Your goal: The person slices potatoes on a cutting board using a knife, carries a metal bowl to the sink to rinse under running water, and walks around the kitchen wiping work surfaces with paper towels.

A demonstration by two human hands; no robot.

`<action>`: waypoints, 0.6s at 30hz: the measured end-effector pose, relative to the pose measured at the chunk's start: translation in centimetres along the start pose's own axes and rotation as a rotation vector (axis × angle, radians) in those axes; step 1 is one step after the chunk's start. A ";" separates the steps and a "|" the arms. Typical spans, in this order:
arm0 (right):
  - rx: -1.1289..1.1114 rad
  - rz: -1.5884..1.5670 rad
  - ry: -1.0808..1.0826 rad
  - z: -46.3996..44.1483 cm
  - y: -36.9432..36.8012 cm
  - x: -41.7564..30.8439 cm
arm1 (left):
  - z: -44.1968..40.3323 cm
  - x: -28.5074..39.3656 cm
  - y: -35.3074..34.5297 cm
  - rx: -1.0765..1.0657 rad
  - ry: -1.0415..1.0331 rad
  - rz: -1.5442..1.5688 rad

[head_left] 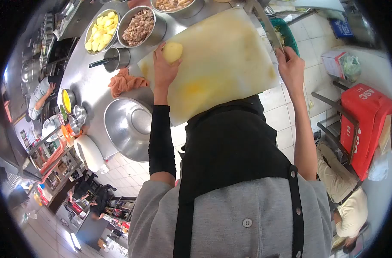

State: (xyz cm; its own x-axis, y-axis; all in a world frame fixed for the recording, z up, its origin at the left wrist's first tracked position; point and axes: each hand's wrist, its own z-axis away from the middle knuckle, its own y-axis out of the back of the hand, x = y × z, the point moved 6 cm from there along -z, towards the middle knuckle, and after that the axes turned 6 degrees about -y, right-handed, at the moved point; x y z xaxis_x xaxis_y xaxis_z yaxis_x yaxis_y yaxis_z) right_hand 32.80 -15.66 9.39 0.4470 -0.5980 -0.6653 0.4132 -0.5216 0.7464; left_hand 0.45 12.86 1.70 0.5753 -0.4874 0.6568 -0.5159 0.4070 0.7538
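My left hand (163, 71) is wrapped round a peeled potato (173, 51) over the left part of the pale cutting board (222, 56), which has yellow stains. At the board's right edge, my right hand (290, 68) grips a large knife (267, 26). Its long blade points up and away, partly over a green basket (284, 32). Beyond the left hand stand a bowl of yellow potato pieces (103, 32) and a metal pot of chopped brown food (138, 28).
An empty steel bowl (129, 124), an orange cloth (123, 81) and a small pot with a dark handle (117, 59) lie left of the board. A red ASC bag (364, 124) is at the right. Other people are at the far left, lower left and lower right.
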 end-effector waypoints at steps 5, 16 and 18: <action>-0.240 -0.133 -0.004 3.2 -3.1 1.6 | 0.4 -1.2 -0.9 -0.314 0.325 0.691; -0.489 0.118 0.050 9.3 -9.9 0.7 | 3.7 1.1 -3.3 0.172 0.105 0.806; -0.516 0.191 0.102 9.1 -9.3 -0.4 | 3.8 1.2 -3.5 0.236 0.100 0.806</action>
State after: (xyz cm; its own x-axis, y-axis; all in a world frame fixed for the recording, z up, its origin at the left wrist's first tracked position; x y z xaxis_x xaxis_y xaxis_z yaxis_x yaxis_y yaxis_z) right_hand 21.54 -16.14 2.80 0.6163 -0.5773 -0.5357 0.6403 -0.0287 0.7676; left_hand 0.57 7.91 -0.25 0.0220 -0.0421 0.9989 -0.9050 0.4238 0.0378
